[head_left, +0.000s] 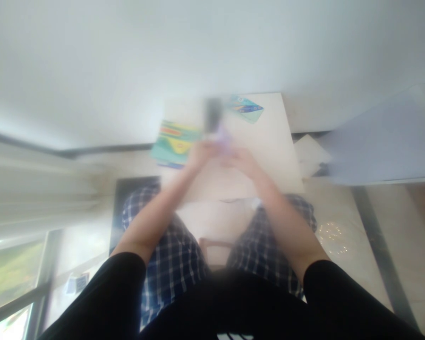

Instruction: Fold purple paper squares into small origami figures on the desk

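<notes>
The whole picture is smeared by motion. My left hand [202, 153] and my right hand [243, 161] are held close together over a small pale table [269, 151]. Between them sits a blurred pale purple thing [222, 137] with a dark upright shape [212, 114] just above it; I cannot make out what either is or which hand holds it. A green and yellow packet [173, 144] lies at the table's left edge, beside my left hand. A teal card or packet [245, 108] lies at the table's far side.
My knees in checked shorts [173, 255] are under the table's near edge. White sheets and a pale board [378, 146] lie to the right. A window frame [17, 293] is at lower left, a white wall behind.
</notes>
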{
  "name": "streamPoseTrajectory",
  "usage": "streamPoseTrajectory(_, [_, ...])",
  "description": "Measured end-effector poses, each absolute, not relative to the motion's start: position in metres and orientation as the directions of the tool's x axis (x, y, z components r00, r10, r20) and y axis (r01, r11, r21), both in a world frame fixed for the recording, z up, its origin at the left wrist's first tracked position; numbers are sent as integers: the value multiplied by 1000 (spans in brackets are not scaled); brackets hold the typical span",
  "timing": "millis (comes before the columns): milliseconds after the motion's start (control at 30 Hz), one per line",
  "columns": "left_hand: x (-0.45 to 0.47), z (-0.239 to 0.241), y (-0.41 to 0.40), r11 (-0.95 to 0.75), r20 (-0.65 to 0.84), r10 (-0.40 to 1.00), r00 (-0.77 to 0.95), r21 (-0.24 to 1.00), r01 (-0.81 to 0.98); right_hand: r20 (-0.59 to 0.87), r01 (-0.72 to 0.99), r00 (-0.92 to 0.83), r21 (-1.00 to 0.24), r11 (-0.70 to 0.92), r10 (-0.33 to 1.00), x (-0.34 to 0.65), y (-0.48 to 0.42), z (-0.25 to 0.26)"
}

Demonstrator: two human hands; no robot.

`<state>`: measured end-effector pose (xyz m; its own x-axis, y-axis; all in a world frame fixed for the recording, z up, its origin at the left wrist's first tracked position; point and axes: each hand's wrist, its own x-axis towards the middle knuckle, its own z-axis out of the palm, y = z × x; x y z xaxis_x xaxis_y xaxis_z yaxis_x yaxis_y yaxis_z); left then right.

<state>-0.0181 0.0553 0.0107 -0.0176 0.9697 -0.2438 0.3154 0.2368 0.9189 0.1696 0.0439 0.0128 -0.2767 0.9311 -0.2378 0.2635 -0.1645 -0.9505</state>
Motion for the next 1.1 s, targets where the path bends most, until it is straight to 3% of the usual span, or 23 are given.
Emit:
streamPoseTrajectory(167, [-19, 9, 55, 218, -226, 974, -13, 920, 326, -249, 311, -261, -936, -163, 933, 168, 45, 8])
streamPoseTrajectory(400, [-20, 13, 55, 198, -206, 979, -6, 932, 304, -335, 80, -268, -942, -325, 903, 168, 42, 6])
streamPoseTrajectory(800, [-15, 20, 52, 239, -251, 968, 6, 929, 281, -182, 314, -230, -944, -104, 956, 167, 46, 3])
streamPoseTrajectory(967, [-14, 21, 51, 296, -323, 936, 141, 938, 183, -188, 329, -168, -936, -125, 968, 165, 46, 3])
streamPoseTrajectory(1100, [-16, 16, 51, 341, -349, 929, 120, 936, 85, -210, 256, -223, -955, -150, 952, 166, 45, 4])
